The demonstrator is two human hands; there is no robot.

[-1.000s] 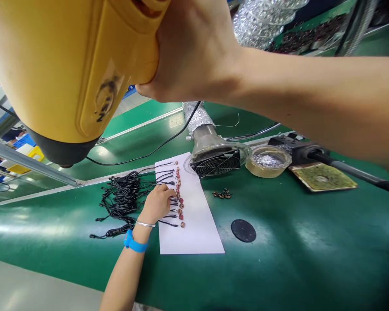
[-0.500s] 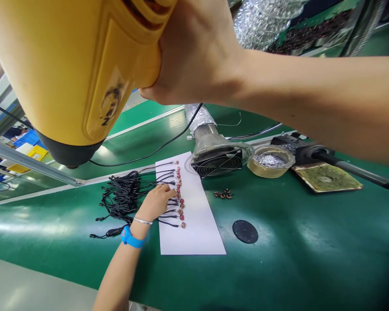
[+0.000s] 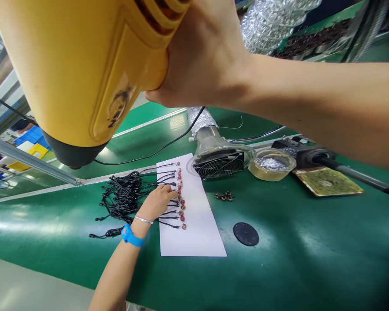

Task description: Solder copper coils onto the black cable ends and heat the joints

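Observation:
A big yellow heat gun (image 3: 94,73) with a black nozzle fills the upper left. My right hand (image 3: 207,60) grips its handle from the right, with the fingers mostly hidden behind the body. Low over a white paper sheet (image 3: 197,233), my left hand (image 3: 157,201), with a blue wristband, has its fingers curled together at a row of small reddish coils (image 3: 182,207). Whether the fingertips pinch a coil or a lead cannot be made out. Black cables (image 3: 123,194) lie bundled left of the sheet, their ends reaching the coils.
Right of the sheet are several loose coils (image 3: 225,196), a black disc (image 3: 245,234), a fume extraction hood (image 3: 218,162), a tape roll (image 3: 272,165) and a soldering sponge (image 3: 329,180). A black cord (image 3: 155,151) runs behind the sheet. Foil ducting (image 3: 275,26) hangs at the upper right.
The heat gun and my right hand appear slightly further right and lower in view. My left hand stays at the coil row with hardly any movement.

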